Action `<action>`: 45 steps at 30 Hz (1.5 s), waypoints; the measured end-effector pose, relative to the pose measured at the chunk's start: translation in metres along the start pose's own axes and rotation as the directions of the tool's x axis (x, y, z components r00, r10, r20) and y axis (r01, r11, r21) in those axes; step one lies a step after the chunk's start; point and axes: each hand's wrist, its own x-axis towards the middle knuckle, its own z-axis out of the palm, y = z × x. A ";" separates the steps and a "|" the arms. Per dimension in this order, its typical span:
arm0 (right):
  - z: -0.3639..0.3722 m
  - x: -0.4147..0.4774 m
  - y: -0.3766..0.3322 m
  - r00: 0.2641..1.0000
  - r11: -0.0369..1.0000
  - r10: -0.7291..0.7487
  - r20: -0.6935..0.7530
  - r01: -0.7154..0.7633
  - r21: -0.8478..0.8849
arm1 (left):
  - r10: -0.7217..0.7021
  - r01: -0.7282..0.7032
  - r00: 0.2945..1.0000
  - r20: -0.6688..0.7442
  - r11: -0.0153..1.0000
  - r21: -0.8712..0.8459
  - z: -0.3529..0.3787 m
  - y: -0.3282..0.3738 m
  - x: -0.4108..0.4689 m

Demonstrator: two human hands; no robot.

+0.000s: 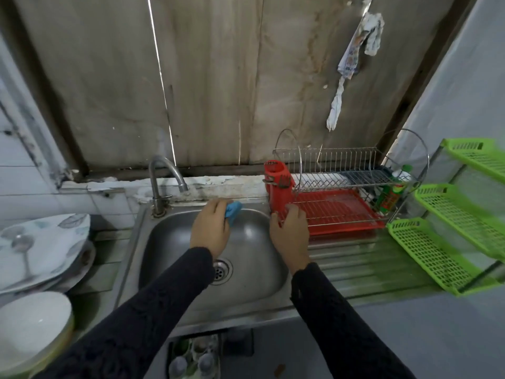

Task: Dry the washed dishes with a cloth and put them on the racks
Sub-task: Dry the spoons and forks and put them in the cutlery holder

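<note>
White bowls point(32, 326) and patterned plates point(54, 236) sit stacked at the counter's near left edge, seemingly undried. Over the sink point(246, 291) I have the left hand point(210, 228) clenched round the blue cloth point(233, 212). The right hand point(289, 233) curls at the wire rack's point(341, 173) near left corner, grip unclear. No dish shows plainly racked, so I judge the job barely begun.
</note>
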 end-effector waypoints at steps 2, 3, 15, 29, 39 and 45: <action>0.012 -0.017 0.000 0.997 1.000 0.000 0.079 0.001 -0.020 | -0.023 0.023 1.000 0.013 0.999 0.039 -0.008 -0.006 -0.019; 0.017 -0.023 -0.001 0.992 1.000 0.011 0.123 -0.009 -0.023 | -0.044 0.042 0.999 0.027 0.998 0.049 -0.012 -0.009 -0.026; 0.123 -0.093 -0.099 0.900 0.987 -0.133 0.415 0.158 -0.027 | -0.284 0.281 0.959 0.018 0.953 0.112 -0.104 -0.122 -0.101; 0.300 -0.206 -0.257 0.791 0.968 -0.225 0.569 0.249 0.037 | -0.488 0.492 0.870 -0.063 0.864 0.108 -0.279 -0.300 -0.178; 0.388 -0.225 -0.303 0.734 0.950 -0.240 0.635 0.311 0.000 | -0.574 0.578 0.816 -0.071 0.808 0.110 -0.321 -0.391 -0.189; 0.446 -0.196 -0.317 0.715 0.945 -0.176 0.676 0.315 -0.087 | -0.641 0.643 0.766 -0.045 0.764 0.063 -0.315 -0.436 -0.163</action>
